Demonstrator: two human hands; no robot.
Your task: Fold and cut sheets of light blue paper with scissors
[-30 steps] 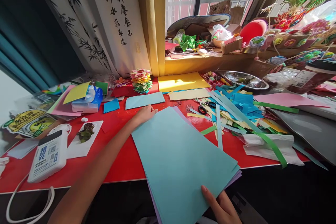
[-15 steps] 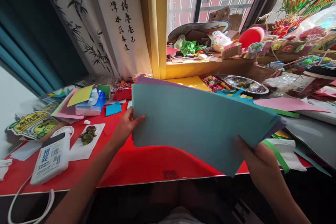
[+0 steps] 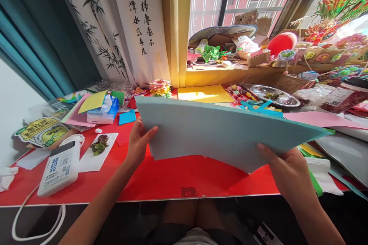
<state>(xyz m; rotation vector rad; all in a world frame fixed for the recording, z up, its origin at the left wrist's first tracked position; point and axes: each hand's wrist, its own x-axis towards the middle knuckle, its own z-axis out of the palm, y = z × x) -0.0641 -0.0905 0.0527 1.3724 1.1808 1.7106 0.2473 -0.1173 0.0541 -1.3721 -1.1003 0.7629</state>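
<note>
Looks out from the wearer's head, above the lap (image 3: 195,235) at 6 o'clock, facing forward and down over the red table (image 3: 172,183). Sits near enough to catch the left hand (image 3: 138,143) at 8 o'clock and the right hand (image 3: 293,170) at 4. Reaches farther, to the scroll (image 3: 140,23) at 11 and the barred window (image 3: 244,0) at 1.

On the white hanging (image 3: 145,69) at upper left, we read 影, 掃, 潭, 水 and 不; the white device's (image 3: 59,172) print, lower left, escapes us.
</note>
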